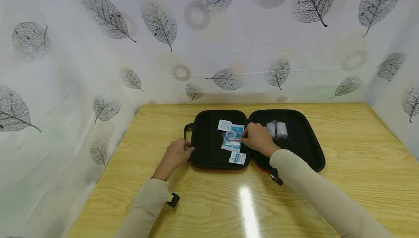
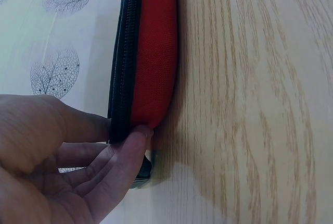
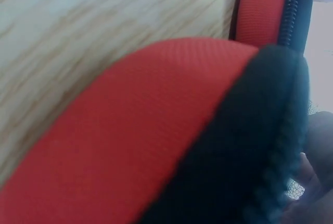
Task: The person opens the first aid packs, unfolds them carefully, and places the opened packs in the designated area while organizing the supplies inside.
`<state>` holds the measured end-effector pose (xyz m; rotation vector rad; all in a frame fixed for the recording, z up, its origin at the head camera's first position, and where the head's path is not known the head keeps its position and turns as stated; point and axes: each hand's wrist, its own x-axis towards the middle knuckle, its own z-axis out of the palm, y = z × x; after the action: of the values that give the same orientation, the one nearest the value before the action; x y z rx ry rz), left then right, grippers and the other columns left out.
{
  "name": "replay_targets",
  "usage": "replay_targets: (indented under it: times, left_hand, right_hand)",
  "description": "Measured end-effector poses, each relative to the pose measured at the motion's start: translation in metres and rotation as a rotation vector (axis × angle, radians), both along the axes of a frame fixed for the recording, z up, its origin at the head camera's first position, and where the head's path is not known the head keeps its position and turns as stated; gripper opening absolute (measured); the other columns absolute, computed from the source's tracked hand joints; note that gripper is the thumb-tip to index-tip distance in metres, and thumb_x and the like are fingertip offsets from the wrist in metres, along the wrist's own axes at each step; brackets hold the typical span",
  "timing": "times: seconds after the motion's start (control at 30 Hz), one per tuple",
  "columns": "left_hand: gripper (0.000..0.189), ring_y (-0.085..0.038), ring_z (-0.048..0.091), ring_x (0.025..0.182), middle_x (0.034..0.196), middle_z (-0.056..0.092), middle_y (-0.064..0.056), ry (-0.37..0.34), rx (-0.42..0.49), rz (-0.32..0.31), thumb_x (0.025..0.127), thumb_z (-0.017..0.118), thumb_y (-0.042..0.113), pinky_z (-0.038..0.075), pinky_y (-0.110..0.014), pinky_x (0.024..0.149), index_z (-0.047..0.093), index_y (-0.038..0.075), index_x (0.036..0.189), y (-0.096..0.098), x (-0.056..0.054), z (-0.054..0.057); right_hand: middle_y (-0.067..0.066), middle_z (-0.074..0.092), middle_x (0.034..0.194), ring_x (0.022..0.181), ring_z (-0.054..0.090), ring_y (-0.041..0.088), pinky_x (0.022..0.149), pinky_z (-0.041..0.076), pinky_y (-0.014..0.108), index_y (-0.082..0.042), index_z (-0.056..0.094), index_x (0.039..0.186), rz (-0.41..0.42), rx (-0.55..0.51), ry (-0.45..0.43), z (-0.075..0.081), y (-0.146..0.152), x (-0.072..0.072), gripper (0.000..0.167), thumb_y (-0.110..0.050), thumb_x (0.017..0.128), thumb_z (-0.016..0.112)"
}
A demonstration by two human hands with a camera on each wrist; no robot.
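Note:
A black-lined zip case (image 1: pixel 206 139) with a red outer shell lies open flat on the table. My left hand (image 1: pixel 178 153) grips its near left corner; in the left wrist view the thumb and fingers pinch the zipped rim (image 2: pixel 125 67). My right hand (image 1: pixel 258 138) reaches over the hinge, fingertips at the right edge of a blue-and-white packet (image 1: pixel 237 130). A small red piece shows by those fingertips; I cannot tell whether they hold it. On the packet lies a roll of tape (image 1: pixel 230 135). Small white sachets (image 1: pixel 224 125) lie above and below it.
The case's right half (image 1: pixel 304 150) holds two wrapped white rolls (image 1: pixel 281 130) beside my right hand. A black carry handle (image 1: pixel 187 129) sticks out on the left side. Behind the wooden table (image 1: pixel 353 139) hangs a leaf-patterned curtain (image 1: pixel 229 48).

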<state>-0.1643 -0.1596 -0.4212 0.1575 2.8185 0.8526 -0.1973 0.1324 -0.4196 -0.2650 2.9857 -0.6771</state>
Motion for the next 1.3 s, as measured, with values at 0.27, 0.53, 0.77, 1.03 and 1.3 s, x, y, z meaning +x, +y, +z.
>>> replay_targets:
  times: [0.27,0.53,0.77,1.03,1.3]
  left_hand:
    - [0.02,-0.014,0.051,0.055,0.066,0.059,-0.002,0.003,0.006,-0.006,0.1,0.065,0.013,0.041,-0.027,0.054,0.073,-0.003,0.107,0.001,-0.001,0.0]
    - [0.022,-0.015,0.053,0.056,0.068,0.061,-0.003,0.0,0.005,-0.004,0.1,0.065,0.014,0.043,-0.028,0.055,0.072,-0.004,0.11,0.001,-0.001,0.001]
    - [0.022,-0.015,0.052,0.056,0.067,0.06,-0.003,-0.007,0.007,0.005,0.1,0.065,0.013,0.043,-0.028,0.055,0.072,-0.005,0.111,0.001,0.0,0.002]
    - [0.021,-0.014,0.051,0.054,0.064,0.058,-0.003,0.0,0.013,0.005,0.1,0.064,0.014,0.041,-0.027,0.054,0.072,-0.004,0.109,0.001,0.0,0.001]
    - [0.022,-0.014,0.052,0.055,0.065,0.059,-0.002,-0.01,0.012,0.007,0.1,0.064,0.014,0.042,-0.028,0.055,0.072,-0.004,0.111,0.0,0.0,0.0]
  right_hand:
    - [0.009,0.076,0.096,0.08,0.069,0.025,0.068,0.057,0.045,-0.009,0.082,0.092,0.001,-0.022,0.029,0.001,0.002,-0.002,0.016,-0.022,0.084,0.084]
    - [0.013,0.074,0.109,0.079,0.069,0.024,0.059,0.054,0.038,-0.007,0.08,0.106,0.013,-0.019,-0.01,0.007,-0.003,-0.005,0.033,-0.031,0.084,0.085]
    - [0.008,0.075,0.099,0.08,0.07,0.029,0.063,0.057,0.046,-0.012,0.082,0.096,0.034,0.029,-0.015,0.002,-0.011,-0.007,0.018,-0.027,0.086,0.083]
    - [0.006,0.074,0.092,0.072,0.066,0.021,0.06,0.056,0.044,-0.012,0.082,0.091,0.044,0.018,0.004,0.0,-0.014,-0.004,0.008,-0.02,0.089,0.079]
    - [0.005,0.075,0.088,0.068,0.066,0.021,0.058,0.056,0.043,-0.012,0.082,0.086,0.055,-0.015,0.071,0.0,-0.009,-0.003,0.01,-0.014,0.09,0.073]
